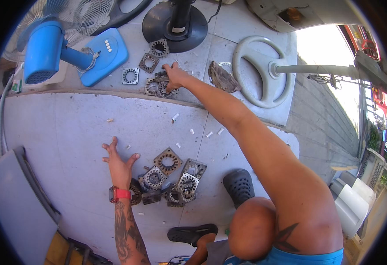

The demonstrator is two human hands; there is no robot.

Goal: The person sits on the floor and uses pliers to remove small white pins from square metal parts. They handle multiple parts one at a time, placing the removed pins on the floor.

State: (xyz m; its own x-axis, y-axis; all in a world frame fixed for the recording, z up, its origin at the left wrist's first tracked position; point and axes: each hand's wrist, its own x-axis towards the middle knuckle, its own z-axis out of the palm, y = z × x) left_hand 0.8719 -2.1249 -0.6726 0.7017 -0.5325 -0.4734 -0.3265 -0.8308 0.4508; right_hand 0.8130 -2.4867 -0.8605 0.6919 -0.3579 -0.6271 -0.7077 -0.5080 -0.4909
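Note:
My right hand (174, 77) reaches out to the raised far slab, its fingers and thumb round a dark stator core (160, 76) in a small cluster of square, slotted motor parts. The hand partly hides that core. Beside it lie a bright stator core (130, 76) and two darker ones. My left hand (119, 163), with a red watch (120, 194) on its wrist, hovers over the near floor, fingers spread and holding nothing. Just right of it sits a pile of several stator cores, including a brownish one (168, 162) and a shiny one (187, 185).
A blue fan base (107, 53), a black round stand (198, 33) and a grey round stand (257, 95) line the far slab. A rough brownish piece (222, 78) leans near the grey stand. Small white pieces (209, 134) are scattered across the floor. A grey chair (19, 203) stands left.

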